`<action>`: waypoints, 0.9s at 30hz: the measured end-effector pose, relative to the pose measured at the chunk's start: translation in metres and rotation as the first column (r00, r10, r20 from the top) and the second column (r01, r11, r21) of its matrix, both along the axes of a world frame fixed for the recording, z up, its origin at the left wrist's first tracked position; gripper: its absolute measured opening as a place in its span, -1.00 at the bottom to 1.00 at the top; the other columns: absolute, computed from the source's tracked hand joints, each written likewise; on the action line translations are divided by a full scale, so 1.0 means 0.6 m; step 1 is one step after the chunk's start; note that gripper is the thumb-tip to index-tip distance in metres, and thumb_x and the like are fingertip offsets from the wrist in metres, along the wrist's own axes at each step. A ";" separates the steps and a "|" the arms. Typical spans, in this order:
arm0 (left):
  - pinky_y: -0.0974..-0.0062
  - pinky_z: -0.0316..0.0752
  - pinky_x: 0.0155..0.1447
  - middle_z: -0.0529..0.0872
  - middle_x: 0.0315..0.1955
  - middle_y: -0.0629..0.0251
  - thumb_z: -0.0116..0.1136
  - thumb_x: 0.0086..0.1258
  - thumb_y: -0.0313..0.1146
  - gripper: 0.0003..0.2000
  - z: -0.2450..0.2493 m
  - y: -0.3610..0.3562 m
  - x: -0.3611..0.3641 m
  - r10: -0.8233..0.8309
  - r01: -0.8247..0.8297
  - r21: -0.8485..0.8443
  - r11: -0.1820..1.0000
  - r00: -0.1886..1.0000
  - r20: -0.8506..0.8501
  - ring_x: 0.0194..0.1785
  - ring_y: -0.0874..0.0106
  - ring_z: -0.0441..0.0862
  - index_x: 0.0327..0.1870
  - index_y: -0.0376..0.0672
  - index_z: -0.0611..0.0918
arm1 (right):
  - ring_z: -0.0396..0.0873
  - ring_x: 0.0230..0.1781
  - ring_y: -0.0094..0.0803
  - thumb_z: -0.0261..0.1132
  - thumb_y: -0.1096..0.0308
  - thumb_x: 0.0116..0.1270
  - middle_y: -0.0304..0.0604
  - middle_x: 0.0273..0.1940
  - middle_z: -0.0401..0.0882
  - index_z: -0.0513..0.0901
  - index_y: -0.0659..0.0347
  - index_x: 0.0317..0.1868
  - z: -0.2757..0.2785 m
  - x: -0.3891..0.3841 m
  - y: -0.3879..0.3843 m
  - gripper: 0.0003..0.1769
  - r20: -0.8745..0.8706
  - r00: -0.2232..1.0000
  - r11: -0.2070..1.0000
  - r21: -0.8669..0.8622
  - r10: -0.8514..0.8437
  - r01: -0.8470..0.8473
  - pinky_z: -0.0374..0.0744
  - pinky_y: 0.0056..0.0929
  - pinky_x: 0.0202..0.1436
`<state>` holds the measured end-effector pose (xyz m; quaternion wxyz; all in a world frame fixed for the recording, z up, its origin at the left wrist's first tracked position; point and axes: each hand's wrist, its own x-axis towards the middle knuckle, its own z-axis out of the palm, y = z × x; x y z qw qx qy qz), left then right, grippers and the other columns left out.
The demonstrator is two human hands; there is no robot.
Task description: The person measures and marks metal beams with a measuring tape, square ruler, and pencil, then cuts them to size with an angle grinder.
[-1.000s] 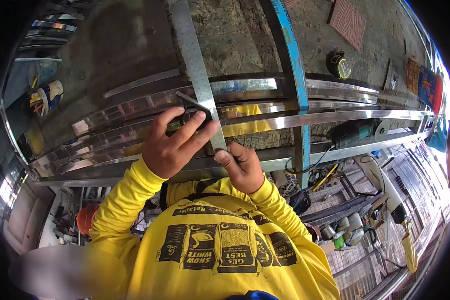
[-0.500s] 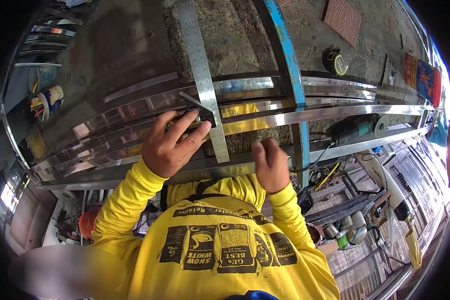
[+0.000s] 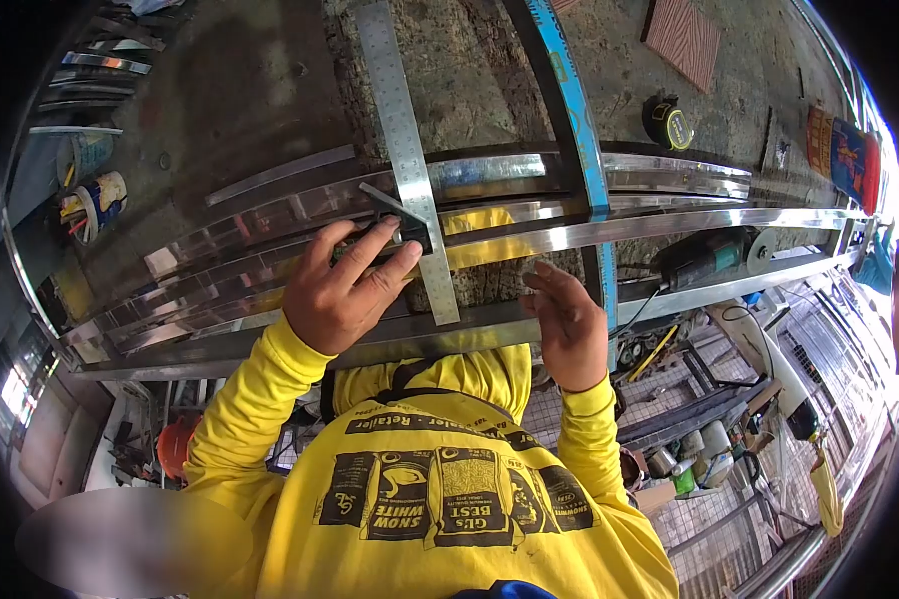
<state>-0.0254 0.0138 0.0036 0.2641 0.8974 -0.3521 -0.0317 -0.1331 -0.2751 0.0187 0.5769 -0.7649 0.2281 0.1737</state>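
While the left hand point(image 3: 340, 295) pins the steel square point(image 3: 410, 170) flat across the shiny steel tubes point(image 3: 669, 228), grip spread wide not wrapped, right hand point(image 3: 569, 324) loosely open, empty, just beside the square's near end

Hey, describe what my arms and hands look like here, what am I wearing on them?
Both arms are covered by long, bright yellow sleeves. The left sleeve and right sleeve run down to the wrists. The left hand and right hand are bare, with no gloves and no watch or ring in view. The sleeves look plain; black printed panels show only on the shirt front.
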 end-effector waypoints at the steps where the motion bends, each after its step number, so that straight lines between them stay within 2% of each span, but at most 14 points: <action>1: 0.29 0.69 0.12 0.76 0.20 0.31 0.54 0.27 -0.35 -0.56 0.000 0.000 0.000 0.000 0.000 -0.002 1.000 1.000 -0.003 0.10 0.17 0.64 0.21 0.10 0.82 | 0.83 0.05 -0.27 0.15 0.65 0.57 0.08 0.06 0.82 0.57 0.41 0.32 -0.001 -0.001 0.003 -0.63 0.007 0.999 0.997 0.054 -0.052 0.051 0.75 -0.38 0.06; 2: 0.29 0.68 0.12 0.77 0.20 0.31 0.55 0.26 -0.35 -0.56 -0.001 0.001 -0.001 -0.001 0.001 -0.005 1.000 1.000 -0.006 0.10 0.16 0.64 0.21 0.10 0.82 | 0.82 0.07 -0.30 0.17 0.66 0.57 0.06 0.06 0.82 0.56 0.41 0.35 -0.001 -0.002 0.006 -0.61 0.012 0.994 0.989 0.108 -0.104 0.103 0.75 -0.40 0.08; 5: 0.29 0.68 0.12 0.77 0.20 0.31 0.56 0.24 -0.35 -0.54 -0.001 0.001 0.000 -0.003 0.003 -0.005 1.000 1.000 -0.010 0.09 0.16 0.64 0.21 0.10 0.82 | 0.81 0.04 -0.34 0.22 0.65 0.57 0.03 0.02 0.83 0.60 0.44 0.27 0.001 0.001 0.014 -0.68 0.001 0.977 0.969 0.130 -0.212 0.210 0.75 -0.43 0.07; 8: 0.29 0.68 0.12 0.77 0.20 0.31 0.57 0.23 -0.36 -0.54 0.001 0.001 -0.001 -0.004 0.004 0.003 1.000 1.000 -0.016 0.09 0.16 0.64 0.21 0.10 0.83 | 0.78 -0.04 -0.38 0.29 0.58 0.58 -0.05 -0.06 0.79 0.61 0.47 0.21 0.001 -0.008 0.002 -0.73 -0.076 0.984 0.981 0.097 -0.163 0.170 0.74 -0.42 0.10; 14: 0.28 0.67 0.10 0.77 0.21 0.31 0.57 0.22 -0.35 -0.54 0.000 0.002 -0.001 -0.001 0.002 0.006 1.000 1.000 -0.019 0.10 0.15 0.64 0.21 0.10 0.82 | 0.72 -0.17 -0.54 0.41 0.64 0.47 -0.16 -0.13 0.77 0.69 0.46 0.06 0.016 0.007 0.028 -0.80 -0.019 0.964 0.958 0.107 -0.264 0.264 0.67 -0.55 -0.01; 17: 0.27 0.66 0.11 0.76 0.21 0.31 0.56 0.23 -0.34 -0.54 0.000 0.002 -0.002 0.000 0.000 0.011 1.000 1.000 -0.026 0.10 0.15 0.64 0.21 0.11 0.83 | 0.76 -0.07 -0.52 0.42 0.68 0.44 -0.09 -0.06 0.79 0.74 0.42 0.01 0.024 0.032 0.062 -0.83 0.052 0.961 0.952 0.159 -0.272 0.261 0.70 -0.56 0.01; 18: 0.27 0.65 0.11 0.76 0.21 0.31 0.56 0.23 -0.34 -0.55 0.001 0.002 -0.002 0.000 0.000 0.015 1.000 1.000 -0.028 0.10 0.15 0.64 0.20 0.11 0.83 | 0.75 -0.09 -0.52 0.42 0.67 0.43 -0.10 -0.04 0.78 0.74 0.41 0.01 0.025 0.031 0.073 -0.82 0.006 0.957 0.938 0.200 -0.291 0.284 0.70 -0.56 -0.01; 20: 0.26 0.65 0.12 0.76 0.21 0.31 0.55 0.24 -0.34 -0.55 0.001 0.003 -0.002 0.001 0.000 0.016 1.000 1.000 -0.025 0.11 0.15 0.64 0.20 0.12 0.83 | 0.74 -0.15 -0.51 0.44 0.64 0.43 -0.10 -0.07 0.77 0.74 0.40 0.00 0.032 0.041 0.097 -0.83 -0.033 0.956 0.938 0.187 -0.291 0.292 0.70 -0.54 -0.07; 23: 0.25 0.65 0.14 0.76 0.22 0.31 0.54 0.24 -0.34 -0.56 0.001 0.003 -0.003 0.002 -0.001 0.030 1.000 1.000 -0.025 0.11 0.15 0.64 0.20 0.14 0.83 | 0.74 -0.18 -0.50 0.45 0.60 0.43 -0.08 -0.08 0.77 0.74 0.39 -0.01 0.023 0.047 0.121 -0.83 0.024 0.960 0.945 0.187 -0.279 0.269 0.71 -0.53 -0.12; 26: 0.25 0.66 0.16 0.76 0.22 0.32 0.52 0.25 -0.35 -0.56 0.002 0.004 -0.002 -0.002 0.003 0.042 0.999 1.000 -0.030 0.11 0.15 0.64 0.20 0.16 0.83 | 0.76 -0.15 -0.48 0.45 0.59 0.42 -0.05 -0.07 0.77 0.74 0.38 -0.01 0.021 0.054 0.126 -0.83 0.125 0.972 0.978 0.089 -0.199 0.189 0.72 -0.53 -0.12; 27: 0.25 0.66 0.16 0.76 0.22 0.32 0.52 0.25 -0.35 -0.56 0.003 0.004 -0.001 -0.003 0.004 0.046 0.999 0.999 -0.033 0.11 0.15 0.64 0.21 0.16 0.83 | 0.76 -0.14 -0.47 0.45 0.60 0.41 -0.05 -0.06 0.77 0.73 0.38 -0.01 0.023 0.057 0.129 -0.82 0.108 0.966 0.968 0.117 -0.234 0.221 0.72 -0.53 -0.12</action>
